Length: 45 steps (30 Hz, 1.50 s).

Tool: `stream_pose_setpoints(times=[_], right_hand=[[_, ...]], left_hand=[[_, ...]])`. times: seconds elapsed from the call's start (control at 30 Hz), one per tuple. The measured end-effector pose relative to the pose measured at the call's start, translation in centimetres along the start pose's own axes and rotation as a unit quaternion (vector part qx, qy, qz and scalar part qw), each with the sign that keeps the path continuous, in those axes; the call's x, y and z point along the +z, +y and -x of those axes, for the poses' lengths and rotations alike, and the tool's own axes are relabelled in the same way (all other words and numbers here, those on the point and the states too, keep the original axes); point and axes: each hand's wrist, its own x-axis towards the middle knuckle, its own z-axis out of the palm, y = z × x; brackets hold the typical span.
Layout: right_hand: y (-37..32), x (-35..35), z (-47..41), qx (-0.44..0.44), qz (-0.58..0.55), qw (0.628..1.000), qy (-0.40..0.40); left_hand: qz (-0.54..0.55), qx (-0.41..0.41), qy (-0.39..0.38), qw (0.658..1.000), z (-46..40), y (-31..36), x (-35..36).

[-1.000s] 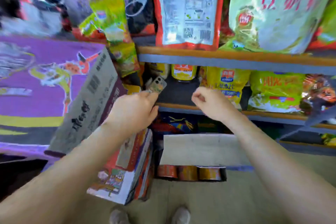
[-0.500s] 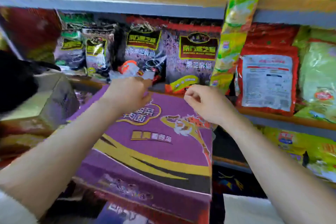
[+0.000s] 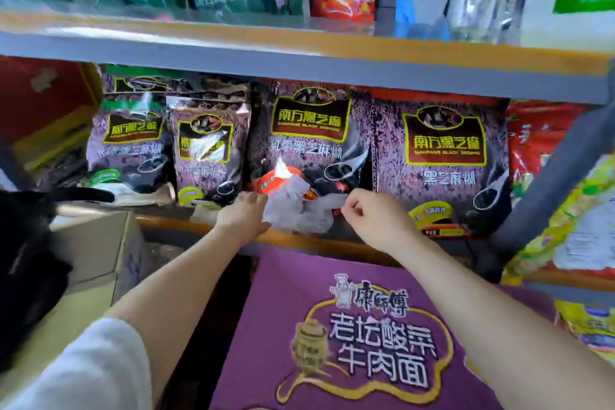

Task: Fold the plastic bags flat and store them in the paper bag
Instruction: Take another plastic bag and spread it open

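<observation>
A purple carton (image 3: pixel 349 336) at six o'clock is showing white lettering ringed by a gold outline. At twelve o'clock, sesame bags (image 3: pixel 442 156) are wearing speckled purple-black fronts with dark red labels edged in yellow. A crumpled plastic bag (image 3: pixel 293 200) at centre is showing translucent white with orange-red print. The shelf edge (image 3: pixel 299 46) above is running orange over grey.

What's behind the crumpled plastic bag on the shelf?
Purple sesame packets stand upright directly behind the plastic bag. Their lower parts are covered by the bag, so nothing further back shows.
</observation>
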Motion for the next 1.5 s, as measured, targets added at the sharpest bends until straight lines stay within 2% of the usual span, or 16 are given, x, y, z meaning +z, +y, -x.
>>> stream_pose_setpoints(times=[0.17,0.37,0.5,0.63,0.73,0.8,0.9,0.97,1.03,1.1,1.23,1.3,1.33,1.4,1.43,1.5], right_hand=[[-0.7,1.3,-2.8,0.005,0.030,1.000,-0.004],[-1.4,2.0,-3.2,0.010,0.022,1.000,-0.019],[-2.3,1.7,-2.8,-0.007,0.009,1.000,-0.016],[-3.2,0.3,-0.5,-0.076,-0.118,0.990,0.018],[-3.7,-1.1,2.5,-0.108,-0.186,0.976,0.024],[-3.5,-1.9,4.4,-0.097,-0.198,0.975,0.038],[-2.9,-2.6,7.2,-0.097,-0.242,0.958,0.123],[-2.6,-3.2,8.8,-0.102,-0.236,0.951,0.174],[-2.1,-3.8,10.3,-0.109,-0.209,0.948,0.216],[-1.1,-4.6,11.6,-0.107,-0.199,0.946,0.232],[2.7,-6.3,13.9,-0.029,-0.262,0.941,0.210],[4.1,-7.5,15.1,0.023,-0.342,0.924,0.168],[4.6,-7.9,15.6,0.057,-0.382,0.911,0.147],[5.5,-8.3,16.7,0.136,-0.482,0.859,0.104],[5.7,-8.5,17.1,0.168,-0.546,0.817,0.076],[6.3,-8.5,17.9,0.196,-0.656,0.729,0.016]], left_hand=[[0.069,0.009,-0.027,0.997,-3.8,-2.0,4.7],[0.171,0.005,-0.029,0.985,-3.4,-2.7,2.8],[0.254,0.022,0.051,0.966,-1.6,-1.9,-0.4],[0.388,0.090,0.137,0.907,2.3,0.6,-5.3],[0.454,0.176,0.121,0.865,6.3,3.0,-8.0],[0.499,0.198,0.104,0.837,8.6,4.4,-9.0],[0.665,0.193,0.011,0.721,11.3,6.4,-9.6],[0.717,0.184,-0.010,0.673,12.7,7.6,-9.6],[0.732,0.186,-0.018,0.655,13.8,8.7,-9.5],[0.730,0.193,-0.033,0.655,14.8,9.5,-9.4],[0.728,0.160,-0.038,0.665,17.0,11.1,-9.1],[0.726,0.110,-0.016,0.678,17.8,11.6,-8.6],[0.708,0.094,-0.006,0.699,18.1,11.8,-8.2],[0.694,0.055,0.011,0.718,18.7,12.7,-7.6],[0.720,0.033,0.006,0.693,19.1,13.4,-7.5],[0.801,-0.008,-0.012,0.599,19.8,14.9,-7.6]])
